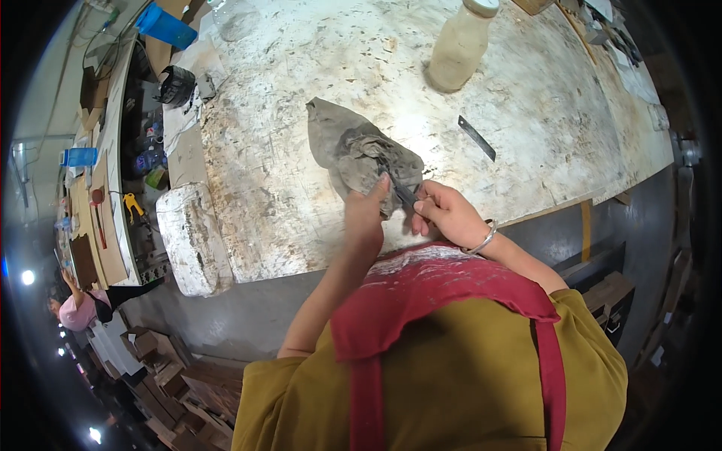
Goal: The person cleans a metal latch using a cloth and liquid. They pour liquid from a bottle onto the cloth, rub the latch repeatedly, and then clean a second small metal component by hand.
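A crumpled, stained grey-brown rag (342, 139) lies spread on the worn white tabletop in front of me. My left hand (367, 214) is closed on the rag's near edge, its thumb lying up against the folds. A narrow dark strip-like tool (404, 194) runs from the rag folds toward my right hand (449, 216). My right hand pinches its near end, and the far end is hidden in the cloth, so its exact kind does not show. Beyond my right hand, apart from it, a flat dark blade (477, 138) lies on the table.
A cloudy glass jar (460, 49) with a lid stands at the back. A blue cup (167, 27) and a black-smeared container (177, 85) are at the far left. A white-smeared block (194, 239) sits at the table's left end. A person in pink (79, 310) is farther left.
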### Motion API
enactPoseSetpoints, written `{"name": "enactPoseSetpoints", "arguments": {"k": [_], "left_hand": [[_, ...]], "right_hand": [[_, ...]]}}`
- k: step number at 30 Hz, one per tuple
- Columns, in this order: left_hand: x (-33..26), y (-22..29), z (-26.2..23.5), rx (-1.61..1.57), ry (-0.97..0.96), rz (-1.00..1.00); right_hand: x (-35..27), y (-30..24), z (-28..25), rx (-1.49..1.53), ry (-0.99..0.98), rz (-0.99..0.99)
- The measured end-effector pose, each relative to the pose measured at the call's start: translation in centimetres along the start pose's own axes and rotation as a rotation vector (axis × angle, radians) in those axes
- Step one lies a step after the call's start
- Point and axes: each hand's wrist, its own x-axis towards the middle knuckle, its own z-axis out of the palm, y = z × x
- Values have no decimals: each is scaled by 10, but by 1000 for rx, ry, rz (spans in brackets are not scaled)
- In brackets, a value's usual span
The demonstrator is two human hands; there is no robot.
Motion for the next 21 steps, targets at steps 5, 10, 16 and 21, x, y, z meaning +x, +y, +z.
{"name": "enactPoseSetpoints", "arguments": {"k": [5, 10, 16, 21], "left_hand": [[17, 31, -30, -32, 30, 55], [9, 24, -36, 56, -85, 7], [-6, 48, -65, 437, -48, 8], [-6, 54, -86, 500, -18, 62]], "right_hand": [[-28, -18, -36, 111, -12, 61], [-23, -15, -76, 23, 232, -77], [-15, -14, -116, -36, 379, -71], [-15, -10, -136, -1183, 985, -551]]}}
